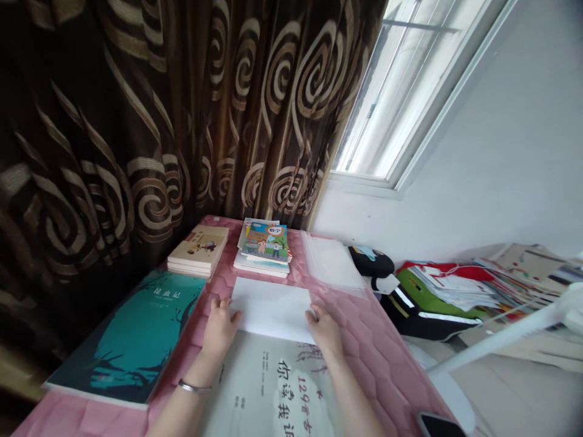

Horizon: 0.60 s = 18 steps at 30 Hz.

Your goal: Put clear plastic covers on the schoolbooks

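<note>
Left hand (221, 321) and right hand (324, 325) sit at opposite edges of the white sheet (276, 308), each with fingers curled and only a small gap at the thumb. Both thumbs reach its edges, but you cannot tell from here whether either hand has it pinched or just steadies it.

Your sheet lies in the middle of the pink worktop (364, 346), its near edge meeting the lettered cover (255, 382) between your forearms. Whether the two are joined or only overlap is not clear.

To your left is the teal book (146, 334), with the tan books (198, 249) stacked beyond it. Straight ahead, past the sheet, is the textbook pile (264, 249); far right of that lies the clear sleeve (334, 262). A phone (439, 425) rests at the near right.

The step in hand looks like placing or squaring the sheet against the cover. The next move probably calls for you to keep both edges level and even, so that the sheet neither creases nor skews.
</note>
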### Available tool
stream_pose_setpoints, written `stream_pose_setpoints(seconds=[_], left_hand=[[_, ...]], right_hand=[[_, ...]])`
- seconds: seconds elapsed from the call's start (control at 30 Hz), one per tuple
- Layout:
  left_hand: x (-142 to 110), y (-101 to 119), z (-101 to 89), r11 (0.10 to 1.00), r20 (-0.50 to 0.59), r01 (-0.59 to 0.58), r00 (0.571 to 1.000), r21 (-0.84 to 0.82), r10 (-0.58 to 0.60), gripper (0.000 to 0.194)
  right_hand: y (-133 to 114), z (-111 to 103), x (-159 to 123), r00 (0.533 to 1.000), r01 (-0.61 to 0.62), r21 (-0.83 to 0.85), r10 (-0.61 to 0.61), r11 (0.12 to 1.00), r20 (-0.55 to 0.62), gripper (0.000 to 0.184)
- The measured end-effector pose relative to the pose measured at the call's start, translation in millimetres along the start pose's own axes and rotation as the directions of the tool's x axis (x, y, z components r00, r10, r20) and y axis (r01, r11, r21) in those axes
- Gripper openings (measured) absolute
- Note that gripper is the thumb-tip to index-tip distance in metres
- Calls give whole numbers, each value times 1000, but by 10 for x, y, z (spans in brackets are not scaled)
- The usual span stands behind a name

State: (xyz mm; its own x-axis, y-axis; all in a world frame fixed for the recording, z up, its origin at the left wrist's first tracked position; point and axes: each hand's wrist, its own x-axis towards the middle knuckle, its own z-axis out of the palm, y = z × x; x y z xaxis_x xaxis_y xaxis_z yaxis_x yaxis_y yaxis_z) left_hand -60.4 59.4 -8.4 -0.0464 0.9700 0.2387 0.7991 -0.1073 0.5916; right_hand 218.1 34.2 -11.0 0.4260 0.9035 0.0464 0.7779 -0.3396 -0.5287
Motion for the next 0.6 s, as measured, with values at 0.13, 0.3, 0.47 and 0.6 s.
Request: stream_pose_setpoints(seconds=[0.13,0.3,0.47,0.6], left_hand=[[-34,64,-71,994,55,-10,998,108,4,29],[-123,277,-165,904,92,-33,996,427,-8,39],[-210,676,-64,836,435,-370,882,406,179,59],[-189,912,41,848,711,-516,640,116,292,58]], right_hand=[[14,2,-7,1000,16,7,-16,1000,7,40],[2,7,-18,999,32,3,-32,999,5,41],[-19,2,-33,999,38,-19,-38,999,10,41],[-27,-7,-46,999,34,-34,-34,999,7,41]])
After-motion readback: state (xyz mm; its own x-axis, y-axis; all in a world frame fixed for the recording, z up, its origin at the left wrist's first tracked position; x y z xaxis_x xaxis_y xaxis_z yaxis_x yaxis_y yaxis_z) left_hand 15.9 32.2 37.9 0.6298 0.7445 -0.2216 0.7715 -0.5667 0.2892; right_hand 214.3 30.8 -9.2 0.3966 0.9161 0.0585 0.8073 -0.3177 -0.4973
